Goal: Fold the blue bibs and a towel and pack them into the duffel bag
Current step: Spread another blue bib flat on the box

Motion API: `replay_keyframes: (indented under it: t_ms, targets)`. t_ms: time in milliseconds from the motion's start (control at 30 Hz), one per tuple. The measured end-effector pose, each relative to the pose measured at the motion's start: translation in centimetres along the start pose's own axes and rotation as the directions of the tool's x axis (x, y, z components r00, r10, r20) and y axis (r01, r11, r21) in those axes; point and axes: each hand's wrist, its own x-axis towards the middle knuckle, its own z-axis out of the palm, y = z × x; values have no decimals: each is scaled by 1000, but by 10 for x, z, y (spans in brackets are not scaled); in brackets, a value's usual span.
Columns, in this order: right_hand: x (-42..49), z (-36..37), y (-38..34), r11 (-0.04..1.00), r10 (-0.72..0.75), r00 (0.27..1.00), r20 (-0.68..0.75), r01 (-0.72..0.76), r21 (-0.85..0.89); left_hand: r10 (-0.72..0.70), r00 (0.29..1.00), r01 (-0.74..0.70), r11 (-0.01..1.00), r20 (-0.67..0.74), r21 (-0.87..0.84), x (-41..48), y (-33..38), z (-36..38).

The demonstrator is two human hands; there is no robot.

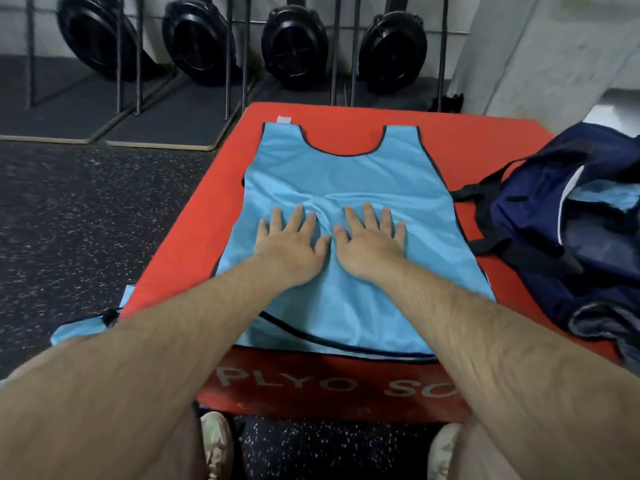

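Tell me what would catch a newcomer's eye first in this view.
A light blue bib lies spread flat on a red plyo box, filling the middle of the view. The left hand and right hand press on it side by side, fingers straight. At the right edge sits a navy duffel bag, open, with blue fabric showing inside.

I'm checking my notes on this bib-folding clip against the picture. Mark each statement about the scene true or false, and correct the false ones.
1. Both hands lie flat on the blue bib. True: left hand and right hand press it, fingers straight.
2. The bib is already folded in half. False: it lies spread out, neckline away from the person.
3. The bib lies on a red plyo box. True.
4. The duffel bag sits left of the bib. False: it sits to the right.
5. The bag is zipped shut. False: it gapes open, with blue fabric inside.
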Motion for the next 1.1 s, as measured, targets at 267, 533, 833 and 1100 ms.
replay_keyframes:
  t_ms: [267, 533, 833, 1100]
  targets:
    - [59, -13, 8, 1000, -10, 1000, -28, 9, -14, -15, 998, 18, 998, 57, -53, 58, -5, -9]
    - [48, -12, 11, 1000, -9, 1000, -16, 9, -22, -38, 996, 42, 998, 80, -45, 39, 5, -7]
    - [-28, -22, -9, 909, -414, 881, -231, 387, -153, 46, 990, -30, 992, 133, -121, -39, -4, -28]
    - [-78, -15, -48, 738, -675, 737, -31, 675, 7, 156, 935, -189, 979, 318, 76, -87, -54, -74]
